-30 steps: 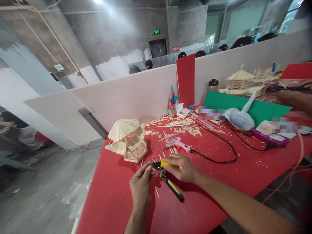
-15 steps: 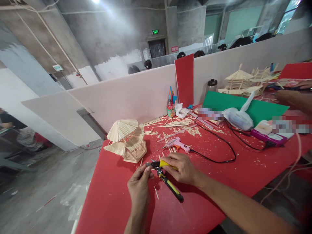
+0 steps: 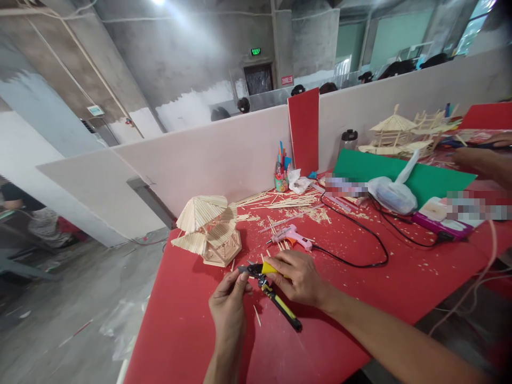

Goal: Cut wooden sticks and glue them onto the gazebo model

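My right hand [image 3: 298,277] is closed around the yellow handle of a pair of cutters [image 3: 256,270] with a dark head. A second black-and-yellow handle [image 3: 282,306] slants down toward the table below it. Thumb and fingers of my left hand [image 3: 230,298] pinch together at the tip of the head; what lies between them is too small to make out. Just beyond my left hand stands a small pavilion model [image 3: 208,229] of thin wooden sticks, with tiered roofs and a hexagonal base. A pink glue gun [image 3: 292,236] lies beyond my right hand.
Loose sticks [image 3: 294,201] and wood scraps litter the back of the red table [image 3: 192,314]. A black cord [image 3: 360,265] loops to the right. Behind are a pen cup [image 3: 281,183], a green board [image 3: 432,181] and a purple power strip [image 3: 444,226]. Another person's arm [image 3: 480,162] reaches in at far right.
Both hands and the cutters keep almost the same place. The whole view has shifted very slightly.
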Action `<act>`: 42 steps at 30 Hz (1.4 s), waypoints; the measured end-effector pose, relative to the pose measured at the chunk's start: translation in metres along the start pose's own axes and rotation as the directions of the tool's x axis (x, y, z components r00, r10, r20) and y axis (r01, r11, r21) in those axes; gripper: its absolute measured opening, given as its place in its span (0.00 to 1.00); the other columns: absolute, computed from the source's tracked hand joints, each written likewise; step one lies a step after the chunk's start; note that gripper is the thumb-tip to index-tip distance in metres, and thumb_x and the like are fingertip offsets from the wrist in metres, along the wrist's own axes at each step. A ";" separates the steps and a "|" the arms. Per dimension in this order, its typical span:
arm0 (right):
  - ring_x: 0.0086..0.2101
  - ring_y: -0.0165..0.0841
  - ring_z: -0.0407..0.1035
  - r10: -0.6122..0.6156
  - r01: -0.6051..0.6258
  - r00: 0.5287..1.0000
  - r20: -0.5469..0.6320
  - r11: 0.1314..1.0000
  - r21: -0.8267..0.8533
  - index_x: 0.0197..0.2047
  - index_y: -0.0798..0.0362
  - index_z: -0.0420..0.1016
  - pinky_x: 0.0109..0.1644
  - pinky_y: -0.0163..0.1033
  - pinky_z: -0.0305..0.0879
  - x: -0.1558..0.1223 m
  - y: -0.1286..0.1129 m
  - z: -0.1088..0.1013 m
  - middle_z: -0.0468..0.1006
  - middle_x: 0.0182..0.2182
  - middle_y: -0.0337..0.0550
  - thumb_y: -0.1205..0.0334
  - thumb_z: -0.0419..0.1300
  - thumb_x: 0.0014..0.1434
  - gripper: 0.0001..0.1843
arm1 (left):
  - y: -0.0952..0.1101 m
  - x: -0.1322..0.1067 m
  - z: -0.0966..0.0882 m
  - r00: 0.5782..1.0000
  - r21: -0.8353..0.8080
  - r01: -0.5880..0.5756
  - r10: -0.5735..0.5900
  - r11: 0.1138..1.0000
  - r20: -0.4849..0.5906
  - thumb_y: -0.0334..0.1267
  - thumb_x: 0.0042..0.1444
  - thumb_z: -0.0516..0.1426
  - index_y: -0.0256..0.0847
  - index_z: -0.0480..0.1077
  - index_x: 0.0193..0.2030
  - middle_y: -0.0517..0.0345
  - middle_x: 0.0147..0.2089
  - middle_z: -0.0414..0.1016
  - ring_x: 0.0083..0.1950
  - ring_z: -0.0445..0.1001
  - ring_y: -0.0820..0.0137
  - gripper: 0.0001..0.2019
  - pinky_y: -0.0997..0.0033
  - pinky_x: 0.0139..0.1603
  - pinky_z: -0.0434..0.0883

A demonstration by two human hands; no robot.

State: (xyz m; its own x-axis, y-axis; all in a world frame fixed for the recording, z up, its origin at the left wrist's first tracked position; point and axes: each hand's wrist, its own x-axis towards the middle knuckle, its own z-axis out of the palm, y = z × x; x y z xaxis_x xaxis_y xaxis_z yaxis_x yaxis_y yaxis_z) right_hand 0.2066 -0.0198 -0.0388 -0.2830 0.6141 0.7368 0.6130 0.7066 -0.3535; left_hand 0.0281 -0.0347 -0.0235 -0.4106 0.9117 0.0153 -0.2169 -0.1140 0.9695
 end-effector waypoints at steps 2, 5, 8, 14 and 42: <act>0.33 0.35 0.71 0.000 0.000 1.000 -0.002 1.000 -0.014 0.53 0.52 0.75 0.37 0.39 0.64 0.000 0.000 0.000 0.77 0.34 0.46 0.56 0.56 0.67 0.15 | 0.000 0.000 0.000 1.000 -0.001 -0.011 0.011 1.000 0.002 0.42 0.36 0.72 0.38 0.82 0.31 0.60 0.22 0.73 0.22 0.68 0.74 0.15 0.73 0.24 0.69; 0.35 0.36 0.72 -0.004 0.003 1.000 -0.023 0.999 -0.047 0.54 0.52 0.75 0.39 0.41 0.64 -0.001 0.001 0.001 0.78 0.36 0.47 0.56 0.56 0.67 0.16 | 0.000 0.001 0.000 0.999 0.018 -0.033 0.032 0.999 0.018 0.43 0.38 0.72 0.38 0.82 0.31 0.60 0.20 0.71 0.22 0.67 0.74 0.14 0.74 0.24 0.68; 0.35 0.37 0.72 -0.009 0.007 1.000 -0.028 0.999 -0.042 0.54 0.54 0.75 0.38 0.41 0.65 -0.001 0.003 0.002 0.78 0.37 0.49 0.56 0.55 0.67 0.17 | 0.001 0.002 -0.001 1.000 0.049 0.002 -0.003 0.999 0.021 0.43 0.38 0.72 0.38 0.82 0.31 0.59 0.19 0.72 0.22 0.68 0.74 0.14 0.74 0.24 0.69; 0.35 0.34 0.73 0.055 -0.059 0.998 0.033 0.989 0.137 0.54 0.51 0.76 0.38 0.38 0.67 -0.001 0.005 0.001 0.80 0.37 0.47 0.56 0.55 0.68 0.17 | 0.004 0.004 0.002 0.995 -0.004 0.103 -0.103 0.995 -0.014 0.42 0.30 0.73 0.37 0.82 0.30 0.57 0.22 0.75 0.22 0.69 0.73 0.17 0.72 0.25 0.71; 0.34 0.34 0.73 0.065 -0.076 0.994 0.085 0.988 0.132 0.53 0.52 0.77 0.38 0.36 0.65 0.002 0.003 -0.002 0.78 0.35 0.46 0.56 0.54 0.68 0.16 | 0.002 0.005 0.003 0.984 -0.078 0.170 -0.173 0.982 -0.035 0.39 0.24 0.74 0.37 0.81 0.28 0.58 0.21 0.75 0.20 0.68 0.76 0.19 0.75 0.23 0.70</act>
State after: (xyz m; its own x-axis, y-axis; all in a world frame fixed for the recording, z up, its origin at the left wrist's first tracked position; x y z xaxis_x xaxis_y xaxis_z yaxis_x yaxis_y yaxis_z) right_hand 0.2095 -0.0172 -0.0370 -0.3040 0.6865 0.6606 0.5303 0.6980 -0.4812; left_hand 0.0284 -0.0289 -0.0209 -0.3980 0.9031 -0.1610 -0.3516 0.0119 0.9361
